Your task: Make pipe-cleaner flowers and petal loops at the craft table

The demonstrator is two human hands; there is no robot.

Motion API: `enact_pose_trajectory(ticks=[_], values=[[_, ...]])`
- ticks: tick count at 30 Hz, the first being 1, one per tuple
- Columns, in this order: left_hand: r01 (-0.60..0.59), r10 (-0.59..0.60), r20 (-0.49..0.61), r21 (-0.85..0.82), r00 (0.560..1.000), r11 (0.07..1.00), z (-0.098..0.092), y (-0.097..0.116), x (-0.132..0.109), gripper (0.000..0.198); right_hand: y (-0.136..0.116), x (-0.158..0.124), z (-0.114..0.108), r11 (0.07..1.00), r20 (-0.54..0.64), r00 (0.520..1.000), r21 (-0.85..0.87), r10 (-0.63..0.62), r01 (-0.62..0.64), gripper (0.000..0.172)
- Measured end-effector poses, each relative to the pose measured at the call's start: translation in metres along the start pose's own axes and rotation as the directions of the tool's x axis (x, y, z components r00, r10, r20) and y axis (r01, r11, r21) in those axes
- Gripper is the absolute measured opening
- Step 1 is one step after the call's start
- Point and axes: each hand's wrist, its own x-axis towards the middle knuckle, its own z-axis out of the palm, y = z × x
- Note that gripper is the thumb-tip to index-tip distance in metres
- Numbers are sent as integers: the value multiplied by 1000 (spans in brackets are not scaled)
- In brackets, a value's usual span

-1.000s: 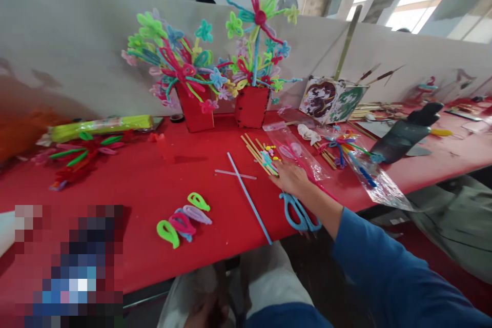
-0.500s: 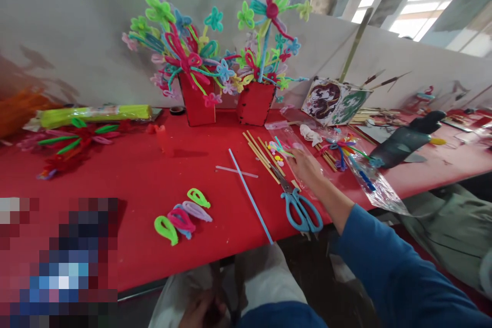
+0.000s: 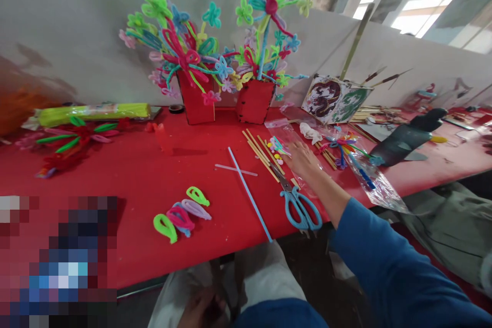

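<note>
My right hand (image 3: 302, 159) reaches to the right-middle of the red table (image 3: 126, 179), palm down on a clear plastic bag (image 3: 277, 124), fingers stretched out. Just left of its fingertips lie small pink and yellow pieces (image 3: 279, 159) and short pale-coloured strips (image 3: 280, 145). Thin wooden sticks (image 3: 258, 148) and blue-handled scissors (image 3: 301, 212) are close by. My left hand (image 3: 202, 308) rests low in my lap, dark, its fingers hard to make out. A light blue pipe cleaner (image 3: 249, 195) lies across a pale strip (image 3: 226, 168). Bent pipe-cleaner loops (image 3: 181, 218) sit to the left.
Two red boxes (image 3: 197, 100) of pipe-cleaner flowers stand at the back. Farther right are a dragon-painted box (image 3: 325, 100), a dark bottle-like object (image 3: 407, 138) and a pipe-cleaner flower (image 3: 342, 148). A yellow bundle (image 3: 94, 113) lies far left. A blurred patch (image 3: 57, 261) covers the lower left.
My right hand has shifted slightly and flattened; its fingers have come away from the pale strips, which now lie on the table side of them. My left hand stays in my lap.
</note>
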Motion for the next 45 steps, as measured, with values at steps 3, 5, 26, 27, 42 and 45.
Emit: enact_pose_trajectory(ticks=[3, 5, 26, 27, 42, 45], values=[[39, -40, -1, -136, 999, 990, 3, 0, 1, 38, -29, -11, -2, 983, 44, 983, 54, -180, 177, 33], [32, -35, -17, -151, 999, 988, 5, 0, 1, 40, -53, -20, 1, 956, 95, 953, 91, -287, 279, 32], [11, -9, 20, -112, 1000, 994, 6, 5, -11, 36, -58, 6, 26, 996, 126, 991, 75, -52, 43, 31], [18, -18, -4, -120, 1000, 993, 7, 6, -11, 37, -59, 5, 25, 995, 115, 992, 85, -53, 43, 32], [5, -3, 12, -179, 1000, 984, 4, 0, -10, 31, -88, 9, 28, 996, 199, 976, 39, -87, 81, 27], [-11, 26, 59, -231, 998, 973, 3, -4, -10, 29, -84, 13, 29, 999, 237, 971, -9, -40, 44, 27]])
